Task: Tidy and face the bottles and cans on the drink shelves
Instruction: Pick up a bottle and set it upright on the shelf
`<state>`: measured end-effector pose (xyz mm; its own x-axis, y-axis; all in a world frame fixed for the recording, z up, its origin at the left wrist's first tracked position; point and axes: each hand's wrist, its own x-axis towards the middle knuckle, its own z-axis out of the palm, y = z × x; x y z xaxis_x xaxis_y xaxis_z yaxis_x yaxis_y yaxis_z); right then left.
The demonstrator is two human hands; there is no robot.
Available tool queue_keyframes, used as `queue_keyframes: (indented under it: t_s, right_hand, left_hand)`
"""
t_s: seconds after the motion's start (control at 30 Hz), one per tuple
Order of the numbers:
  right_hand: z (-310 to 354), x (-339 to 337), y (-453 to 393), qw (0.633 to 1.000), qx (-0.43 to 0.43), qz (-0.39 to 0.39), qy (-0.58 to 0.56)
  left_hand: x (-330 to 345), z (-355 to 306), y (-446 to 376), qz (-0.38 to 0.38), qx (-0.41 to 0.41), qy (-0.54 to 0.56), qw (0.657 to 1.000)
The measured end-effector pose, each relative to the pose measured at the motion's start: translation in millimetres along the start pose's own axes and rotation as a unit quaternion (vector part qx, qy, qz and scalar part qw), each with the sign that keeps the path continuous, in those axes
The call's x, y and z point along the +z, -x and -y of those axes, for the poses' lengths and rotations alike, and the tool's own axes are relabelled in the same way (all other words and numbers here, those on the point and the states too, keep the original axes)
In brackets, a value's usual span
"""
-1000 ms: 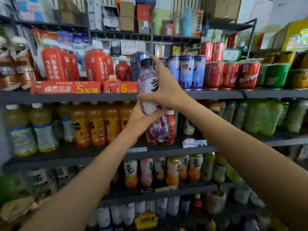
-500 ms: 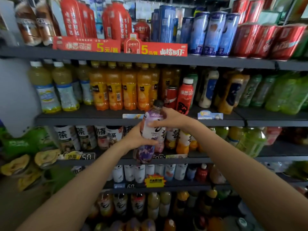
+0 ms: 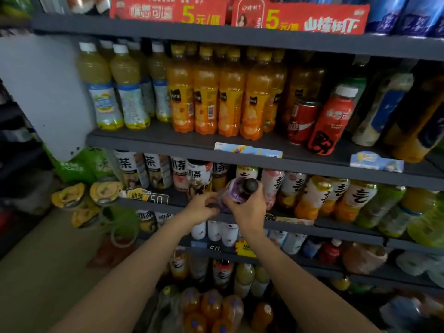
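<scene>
A purple-labelled bottle with a black cap is at the front of the third shelf, tilted with its cap toward me. My right hand grips its upper body just below the cap. My left hand holds its lower part from the left. The bottle sits between white-labelled tea bottles on the left and pink and orange bottles with black characters on the right. Its base is hidden by my hands.
Above, orange juice bottles, pale yellow bottles, a red can and a red bottle fill one shelf. Lower shelves hold white bottles and more drinks. Green bags and cans pile up at left, beside bare floor.
Both hands have carried the purple bottle down from the top shelf level to the third shelf. My view has dropped and moved closer to the shelves.
</scene>
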<state>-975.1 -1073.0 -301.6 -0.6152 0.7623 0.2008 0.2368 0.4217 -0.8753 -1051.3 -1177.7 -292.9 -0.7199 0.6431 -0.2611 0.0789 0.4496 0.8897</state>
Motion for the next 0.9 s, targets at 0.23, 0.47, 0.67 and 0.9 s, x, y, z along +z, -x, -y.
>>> queue_keyframes:
  t_s: [0.23, 0.47, 0.67, 0.9]
  right_hand:
    - [-15.6, 45.2, -32.6, 0.999, 0.007, 0.009, 0.051]
    - [-15.8, 70.3, -52.7, 0.999, 0.012, 0.022, 0.047]
    - [-9.3, 73.6, -62.2, 0.993, 0.103, 0.047, 0.006]
    - [-10.0, 56.5, -63.4, 0.989, 0.105, 0.097, 0.044]
  left_hand:
    - [5.1, 0.4, -36.0, -0.009, -0.011, 0.121, 0.993]
    - [0.5, -3.4, -67.1, -0.048, -0.008, 0.188, 0.981]
    - [6.6, -13.0, -79.6, -0.100, -0.059, 0.157, 0.981]
    - [-2.4, -3.5, -70.3, -0.121, 0.016, -0.091, 0.988]
